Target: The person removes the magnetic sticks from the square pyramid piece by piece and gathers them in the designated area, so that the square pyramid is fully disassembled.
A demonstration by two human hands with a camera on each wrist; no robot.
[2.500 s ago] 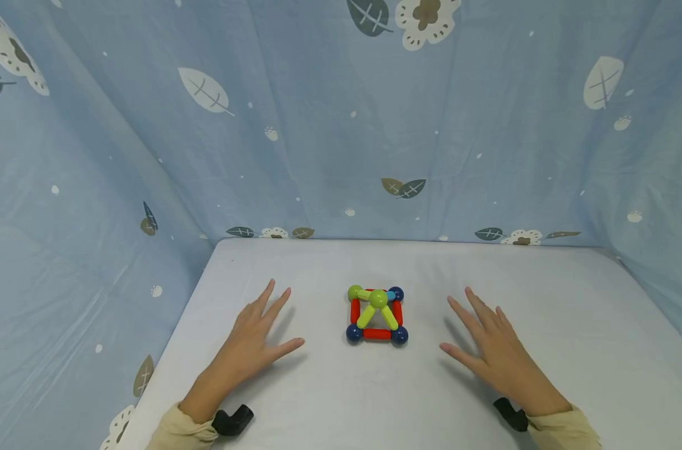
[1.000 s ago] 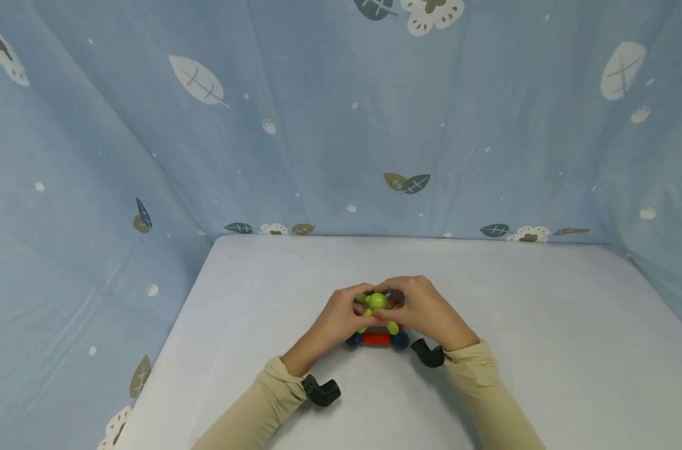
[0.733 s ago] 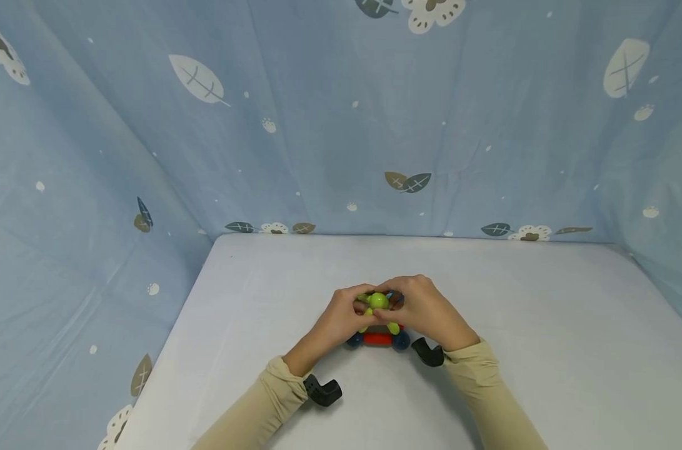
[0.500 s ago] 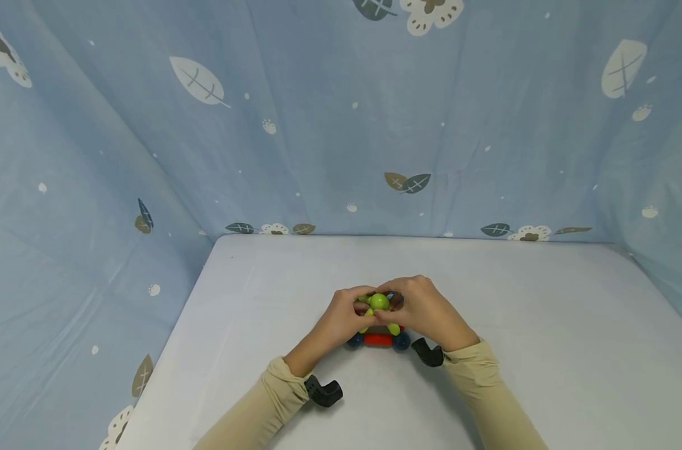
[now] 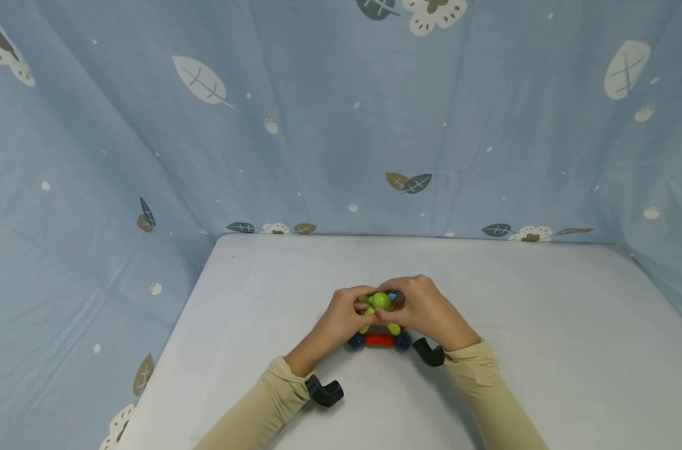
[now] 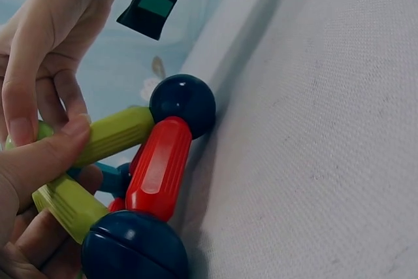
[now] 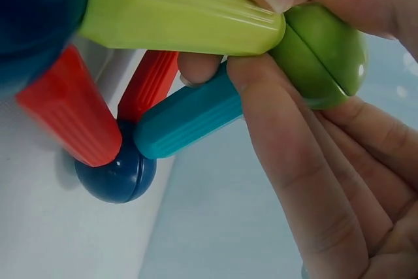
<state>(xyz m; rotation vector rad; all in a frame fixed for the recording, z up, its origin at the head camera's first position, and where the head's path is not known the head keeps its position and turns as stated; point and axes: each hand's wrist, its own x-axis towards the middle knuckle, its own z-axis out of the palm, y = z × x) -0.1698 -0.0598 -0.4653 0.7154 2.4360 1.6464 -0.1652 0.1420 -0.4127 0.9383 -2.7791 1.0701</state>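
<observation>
A small pyramid toy [image 5: 379,322] made of plastic rods joined by balls sits at the middle of a pale grey worktop [image 5: 543,325], with blue leaf-print cloth [image 5: 329,112] hung behind and to the sides. Both hands meet at its top. The left hand [image 5: 341,319] pinches a lime green rod [image 6: 108,136] between thumb and fingers. The right hand [image 5: 425,309] curls its fingers round the green ball [image 7: 323,53] at the peak and the teal rod [image 7: 189,117] beneath it. Red rods [image 6: 158,168] and dark blue balls [image 6: 183,104] form the base, resting on the worktop.

The pieces look like hard, smooth, light plastic; the joints would probably pull apart under a firm tug, so the ribbed rods seem the surest place to hold, with the base steadied. No brand, label or writing is readable on any piece.
</observation>
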